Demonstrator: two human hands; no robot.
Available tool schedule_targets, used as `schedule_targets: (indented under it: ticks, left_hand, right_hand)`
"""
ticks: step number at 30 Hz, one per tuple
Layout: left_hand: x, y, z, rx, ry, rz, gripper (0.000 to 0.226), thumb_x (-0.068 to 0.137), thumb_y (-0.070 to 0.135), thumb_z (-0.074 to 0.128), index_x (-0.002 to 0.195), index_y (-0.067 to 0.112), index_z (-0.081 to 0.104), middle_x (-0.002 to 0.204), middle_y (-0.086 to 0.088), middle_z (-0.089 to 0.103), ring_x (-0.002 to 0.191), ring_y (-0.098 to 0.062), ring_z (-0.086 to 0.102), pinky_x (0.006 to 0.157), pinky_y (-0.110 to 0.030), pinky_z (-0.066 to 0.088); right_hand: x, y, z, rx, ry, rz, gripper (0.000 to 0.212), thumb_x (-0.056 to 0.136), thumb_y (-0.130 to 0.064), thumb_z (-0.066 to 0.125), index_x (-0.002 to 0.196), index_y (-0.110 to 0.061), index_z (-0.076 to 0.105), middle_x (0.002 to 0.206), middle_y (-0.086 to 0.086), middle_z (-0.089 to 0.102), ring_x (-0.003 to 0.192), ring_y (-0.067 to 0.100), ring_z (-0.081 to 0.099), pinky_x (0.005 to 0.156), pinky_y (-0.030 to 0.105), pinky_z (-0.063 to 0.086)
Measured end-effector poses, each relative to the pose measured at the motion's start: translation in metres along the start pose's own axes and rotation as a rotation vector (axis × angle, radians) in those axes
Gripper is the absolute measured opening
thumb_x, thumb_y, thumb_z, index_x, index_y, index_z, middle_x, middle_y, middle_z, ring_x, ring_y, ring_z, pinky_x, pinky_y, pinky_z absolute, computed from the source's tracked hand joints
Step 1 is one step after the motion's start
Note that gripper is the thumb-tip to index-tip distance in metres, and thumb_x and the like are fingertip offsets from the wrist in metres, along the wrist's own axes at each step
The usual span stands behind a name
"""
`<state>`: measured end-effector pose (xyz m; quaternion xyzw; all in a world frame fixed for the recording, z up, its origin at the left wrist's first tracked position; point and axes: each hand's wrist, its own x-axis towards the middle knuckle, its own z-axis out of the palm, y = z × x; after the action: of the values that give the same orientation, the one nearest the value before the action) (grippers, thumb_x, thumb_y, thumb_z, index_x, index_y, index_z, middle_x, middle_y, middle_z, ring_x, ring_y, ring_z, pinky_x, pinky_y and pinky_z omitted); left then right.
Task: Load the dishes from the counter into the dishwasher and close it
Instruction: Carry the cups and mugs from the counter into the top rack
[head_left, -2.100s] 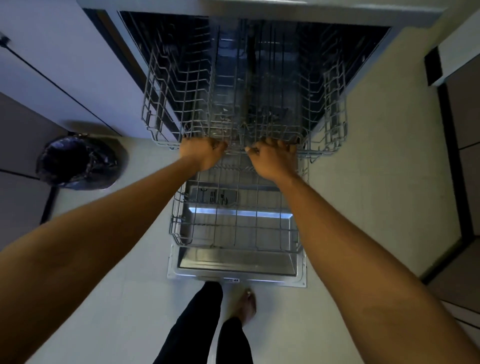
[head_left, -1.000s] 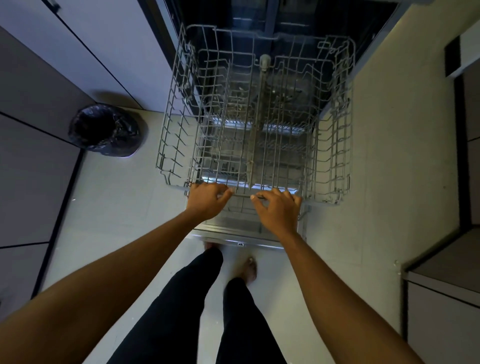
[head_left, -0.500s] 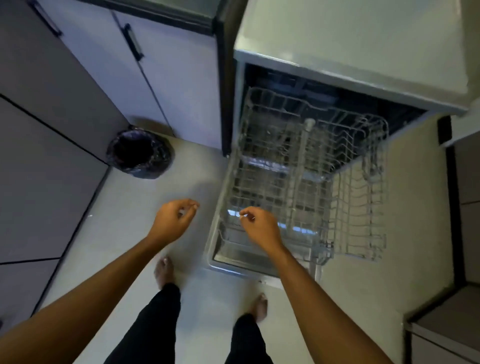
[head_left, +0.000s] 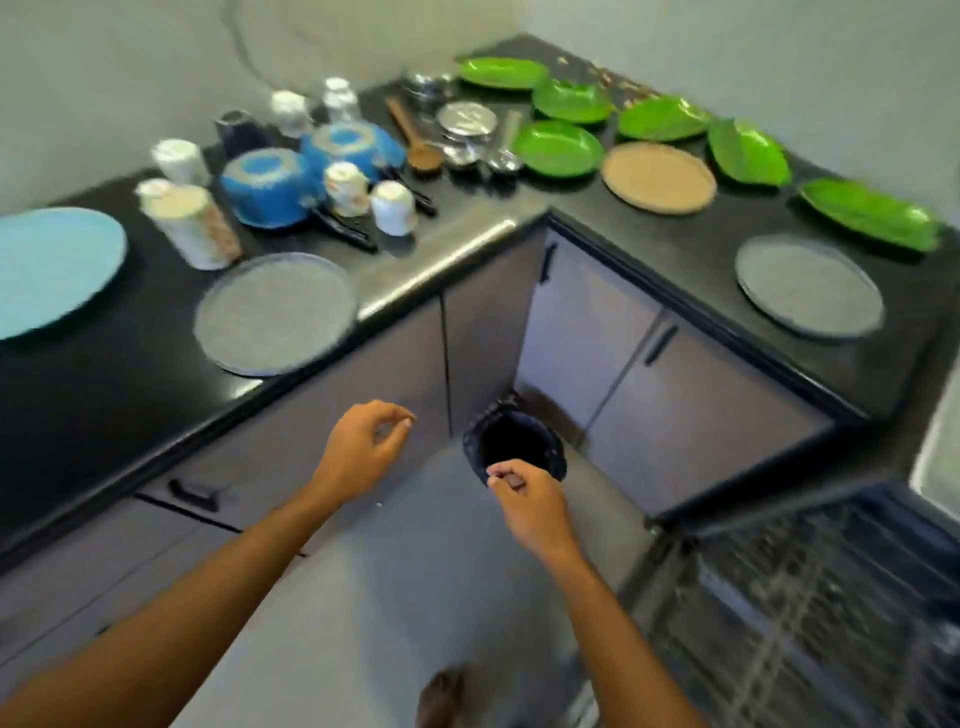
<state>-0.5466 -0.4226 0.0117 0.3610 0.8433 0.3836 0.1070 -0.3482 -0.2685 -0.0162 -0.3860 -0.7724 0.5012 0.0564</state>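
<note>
Both empty, the left hand (head_left: 363, 452) and right hand (head_left: 525, 501) hover loosely curled mid-frame below the dish-crowded black counter (head_left: 88, 395).

6 grn plates (head_left: 558, 148), 2 grey plates (head_left: 275, 312), 2 bowls (head_left: 267, 187)

Dishes (head_left: 558, 148) lie on the counter (head_left: 467, 234); dishwasher rack (head_left: 810, 613) right.

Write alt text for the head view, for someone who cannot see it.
Left hand and right hand, empty with loosely curled fingers, hover before an L-shaped black counter crowded with green plates, grey plates, blue bowls and cups. A dishwasher rack shows lower right.
</note>
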Motion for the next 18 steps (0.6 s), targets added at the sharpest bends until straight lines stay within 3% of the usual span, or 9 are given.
schedule_targets:
  ticks: [6,12,18]
  left_hand:
    - [0.067,-0.027,-0.055,0.077,0.166,0.027,0.019,0.089,0.024,0.06,0.095,0.015,0.075,0.091,0.001,0.072,0.084,-0.014,0.064,0.073,-0.027,0.048]
    - [0.142,-0.017,-0.054,0.155,0.215,0.048,0.017,0.091,0.028,0.06,0.099,0.02,0.073,0.093,0.006,0.069,0.09,-0.013,0.06,0.08,-0.026,0.046]
    - [0.218,-0.012,-0.042,0.248,0.243,-0.086,0.019,0.09,0.028,0.065,0.106,0.019,0.071,0.104,0.002,0.067,0.099,-0.016,0.058,0.085,-0.026,0.042]
  right_hand:
    - [0.093,-0.086,0.005,-0.088,-0.051,-0.18,0.012,0.092,-0.025,0.066,0.1,-0.024,0.074,0.089,-0.01,0.07,0.085,0.009,0.065,0.078,0.025,0.051]
    - [0.193,-0.14,0.003,-0.087,-0.045,-0.276,0.016,0.092,-0.025,0.066,0.107,-0.027,0.071,0.092,-0.007,0.068,0.087,0.011,0.063,0.084,0.036,0.054]
    - [0.293,-0.191,-0.007,-0.097,-0.088,-0.354,0.05,0.091,-0.03,0.069,0.138,-0.026,0.054,0.112,-0.005,0.054,0.097,0.01,0.055,0.088,0.033,0.052]
